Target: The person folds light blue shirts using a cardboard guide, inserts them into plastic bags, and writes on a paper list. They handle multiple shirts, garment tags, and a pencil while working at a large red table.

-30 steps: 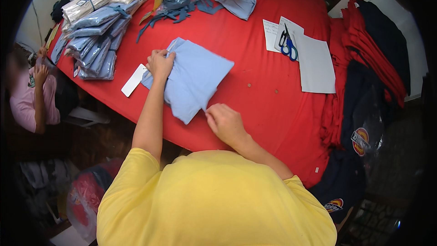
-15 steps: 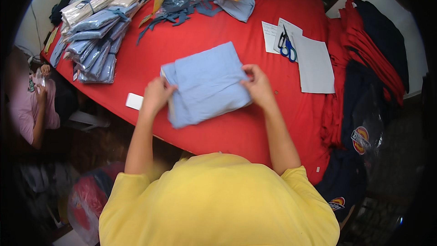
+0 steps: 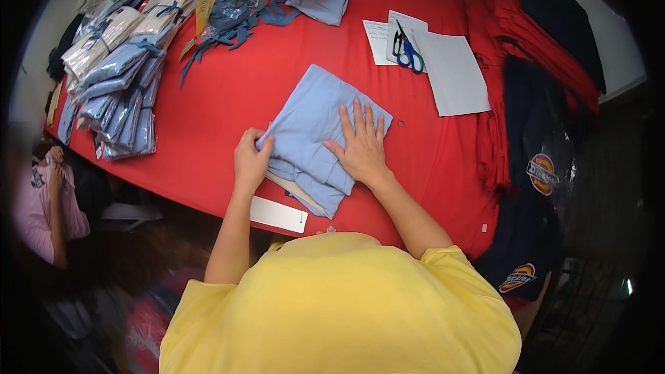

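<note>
A folded light-blue cloth lies turned at an angle on the red-covered table in front of me. At its left edge my left hand is closed, with thumb and fingers pinching the fabric. My right hand rests flat on top of the cloth, fingers stretched and spread. A cream layer shows under the blue folds at the near side. Close to my left wrist, a white hang tag with a small hole lies at the table's near edge.
Bagged, tied blue and cream bundles are piled at the left. Scissors with blue handles lie on white papers at the right. Red and navy fabric stacks stand beyond. A seated person in pink is at far left.
The blue cloth has turned on the table. My right hand has let go of its right edge and now lies flat on top. More of the white tag shows.
</note>
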A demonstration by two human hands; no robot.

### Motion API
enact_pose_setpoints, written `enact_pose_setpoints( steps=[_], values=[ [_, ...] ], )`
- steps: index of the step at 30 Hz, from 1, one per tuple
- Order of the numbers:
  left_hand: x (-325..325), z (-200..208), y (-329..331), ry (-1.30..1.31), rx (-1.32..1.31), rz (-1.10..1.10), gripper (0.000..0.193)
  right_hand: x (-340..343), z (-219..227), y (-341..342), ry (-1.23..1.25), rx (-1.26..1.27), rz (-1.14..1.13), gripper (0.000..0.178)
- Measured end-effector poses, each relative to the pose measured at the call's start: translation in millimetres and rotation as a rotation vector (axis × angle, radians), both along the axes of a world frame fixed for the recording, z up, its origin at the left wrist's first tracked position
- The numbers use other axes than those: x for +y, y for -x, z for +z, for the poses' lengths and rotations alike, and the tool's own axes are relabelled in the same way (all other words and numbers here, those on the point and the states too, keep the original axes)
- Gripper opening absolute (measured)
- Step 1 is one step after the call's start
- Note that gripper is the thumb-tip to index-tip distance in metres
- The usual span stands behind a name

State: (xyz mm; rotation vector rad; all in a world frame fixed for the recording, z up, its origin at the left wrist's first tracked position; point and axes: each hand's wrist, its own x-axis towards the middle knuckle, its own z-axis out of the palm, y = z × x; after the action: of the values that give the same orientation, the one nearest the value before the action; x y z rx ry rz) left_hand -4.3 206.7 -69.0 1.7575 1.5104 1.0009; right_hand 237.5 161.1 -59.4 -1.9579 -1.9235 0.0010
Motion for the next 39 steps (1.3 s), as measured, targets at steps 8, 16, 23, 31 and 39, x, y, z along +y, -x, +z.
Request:
enact_pose_setpoints(
  steps=[8, 16, 23, 31, 39],
  values=[
    [4.9, -0.8, 15.3, 0.160, -0.213, -0.060, 0.018, 34.9, 12.6, 52.7, -0.032, -0.154, -0.081, 0.066],
    [-23.8, -4.9, 5.2, 0.085, -0.147, -0.128, 0.026, 49.8, 40.1, -1.4, -0.302, 0.180, 0.031, 0.050],
    [-12.7, 14.6, 21.9, 0.149, 0.064, -0.342, 0.029, -86.0, 12.8, -3.6, 0.280, 1.123, -0.522, 0.038],
    [-9.0, 1.1, 24.6, 0.181, 0.082, -0.382, 0.030, -79.6, -7.0, 21.8, 0.108, 1.120, -0.607, 0.035],
    [-18.4, 10.2, 31.8, 0.211, 0.014, -0.472, 0.039, -89.7, -9.9, 17.6, 0.032, 1.070, -0.441, 0.040]
  ],
)
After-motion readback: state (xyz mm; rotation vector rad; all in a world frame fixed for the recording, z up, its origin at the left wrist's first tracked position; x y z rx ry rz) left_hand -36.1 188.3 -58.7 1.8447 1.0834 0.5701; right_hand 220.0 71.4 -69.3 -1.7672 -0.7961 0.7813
